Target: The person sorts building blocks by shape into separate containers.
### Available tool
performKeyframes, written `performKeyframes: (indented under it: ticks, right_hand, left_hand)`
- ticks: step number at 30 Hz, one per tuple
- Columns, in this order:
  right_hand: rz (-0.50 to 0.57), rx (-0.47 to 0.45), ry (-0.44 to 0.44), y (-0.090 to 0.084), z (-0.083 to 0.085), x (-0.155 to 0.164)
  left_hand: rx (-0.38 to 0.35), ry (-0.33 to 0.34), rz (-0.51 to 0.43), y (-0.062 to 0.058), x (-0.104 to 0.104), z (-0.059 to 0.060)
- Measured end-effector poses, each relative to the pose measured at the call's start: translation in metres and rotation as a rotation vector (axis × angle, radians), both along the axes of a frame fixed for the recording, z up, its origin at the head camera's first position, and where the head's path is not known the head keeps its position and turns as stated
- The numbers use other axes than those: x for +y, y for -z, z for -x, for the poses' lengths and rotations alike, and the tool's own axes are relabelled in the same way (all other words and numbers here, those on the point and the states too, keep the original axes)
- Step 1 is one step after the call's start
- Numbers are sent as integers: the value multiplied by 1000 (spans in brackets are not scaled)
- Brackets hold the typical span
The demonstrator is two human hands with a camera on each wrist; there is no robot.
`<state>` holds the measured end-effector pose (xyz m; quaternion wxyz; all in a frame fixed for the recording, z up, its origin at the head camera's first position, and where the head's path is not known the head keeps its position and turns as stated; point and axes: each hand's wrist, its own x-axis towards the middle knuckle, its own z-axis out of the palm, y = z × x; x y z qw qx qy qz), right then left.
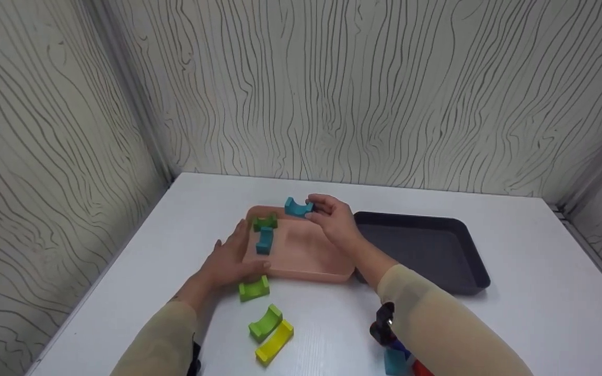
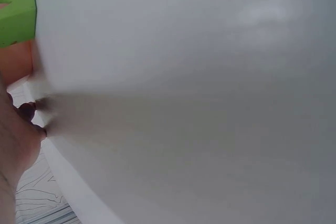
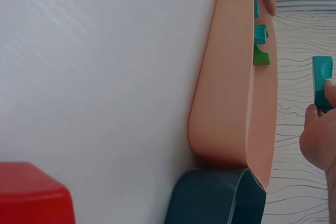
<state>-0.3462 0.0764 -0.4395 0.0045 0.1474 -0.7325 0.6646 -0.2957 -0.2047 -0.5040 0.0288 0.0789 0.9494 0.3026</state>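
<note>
Yellow block [image 1: 274, 342] lay nearest. Left hand [image 1: 230, 261], fingers flat, steadied the pink tray [image 1: 306, 256]; right hand [image 1: 335, 216] fingers pinched a teal block [image 1: 297, 207] above the tray's far rim.

matt, smooth plastic is seen on pink tray [image 1: 306, 261] & dark tray [image 1: 426, 250]; table [image 1: 515, 313] w/ smooth white, slightly glossy finish.
</note>
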Motion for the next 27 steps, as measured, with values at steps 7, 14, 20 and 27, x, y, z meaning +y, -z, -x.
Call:
performKeyframes:
  ticks: [7,14,20,27]
  right_hand:
    - [-55,-25,17,6,5,-5]
    - [-114,-61,26,17,11,-7]
    - [-100,-63,16,22,15,-5]
    - [-133,-51,11,30,19,-9]
  left_hand:
    - [9,8,4,-2,0,0]
    - [-7,-3,-12,0,2,0]
    - [-18,6,-2,0,5,1]
    - [-9,-3,11,1,0,-1]
